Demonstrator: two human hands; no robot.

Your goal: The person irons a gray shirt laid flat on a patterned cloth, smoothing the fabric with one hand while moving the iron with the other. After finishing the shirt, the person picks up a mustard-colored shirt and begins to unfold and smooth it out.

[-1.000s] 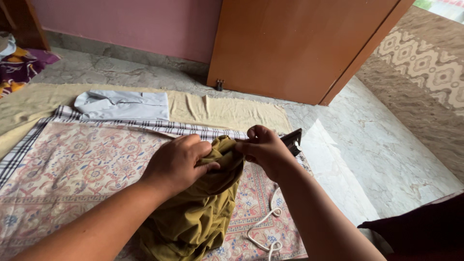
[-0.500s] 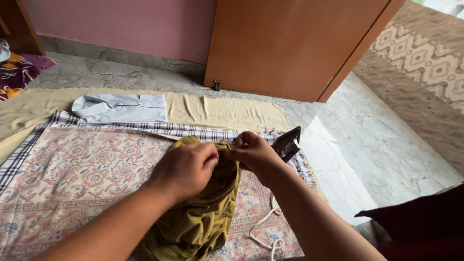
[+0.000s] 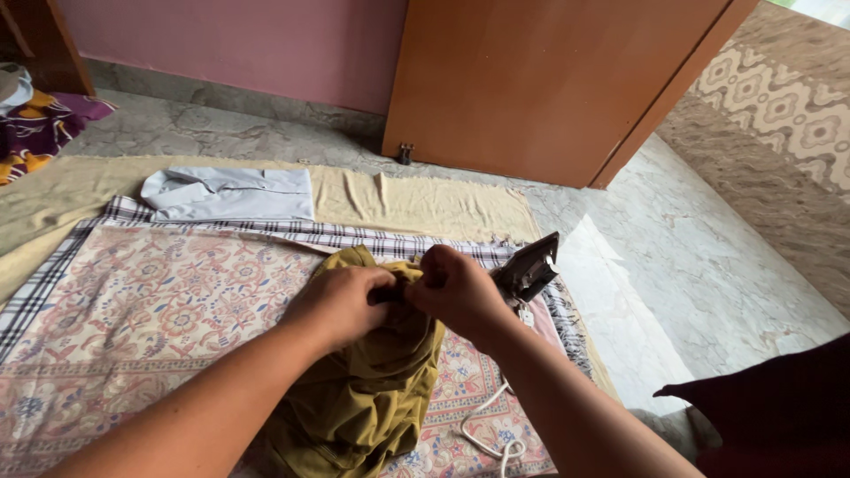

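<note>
Garment: olive-green cloth (image 3: 372, 389), bunched on the flowered mat (image 3: 133, 310).
Hands: left hand (image 3: 341, 301) and right hand (image 3: 456, 288), both closed on its top edge.
Handling: likely soft, light, floppy; best gripped at the hem.
Nearby: iron (image 3: 529, 265), white cord (image 3: 487, 425), folded shirt (image 3: 230, 193).

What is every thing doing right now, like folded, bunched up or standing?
Olive garment: bunched, gripped at its top.
Left hand: closed on the garment.
Right hand: closed on the garment.
Pale blue shirt: folded, lying flat.
Iron: tilted on end.
White cord: loose, looped.
Floral cloth: spread flat.
Wooden door: open.
</note>
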